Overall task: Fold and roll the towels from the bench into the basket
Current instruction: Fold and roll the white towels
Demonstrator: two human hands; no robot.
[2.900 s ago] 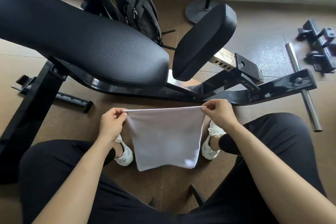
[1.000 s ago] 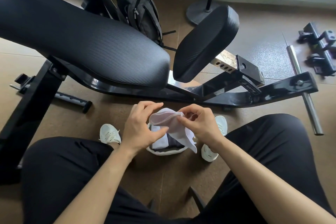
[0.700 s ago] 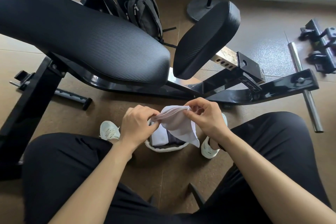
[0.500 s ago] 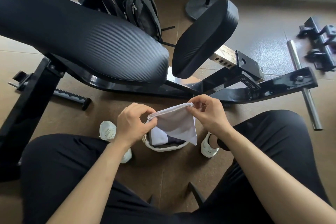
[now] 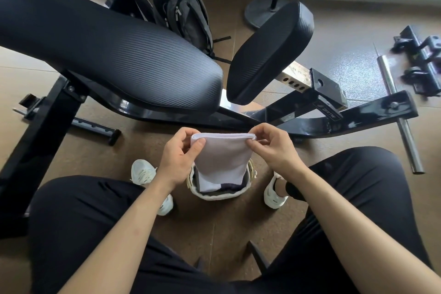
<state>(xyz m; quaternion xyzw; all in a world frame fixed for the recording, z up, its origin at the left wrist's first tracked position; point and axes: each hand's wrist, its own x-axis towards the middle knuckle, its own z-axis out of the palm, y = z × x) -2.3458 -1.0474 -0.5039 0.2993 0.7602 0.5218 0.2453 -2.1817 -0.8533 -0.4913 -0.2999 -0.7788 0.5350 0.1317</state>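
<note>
Between my knees, above the basket (image 5: 216,194) on the floor, I hold a folded white towel (image 5: 222,157) by its top corners, my left hand (image 5: 179,160) pinching the left corner and my right hand (image 5: 274,150) pinching the right. It hangs straight down, its lower edge reaching into the basket, where other white and dark cloth lies. Beyond my hands stands the black padded bench (image 5: 107,55), with my white shoes (image 5: 143,172) either side of the basket.
</note>
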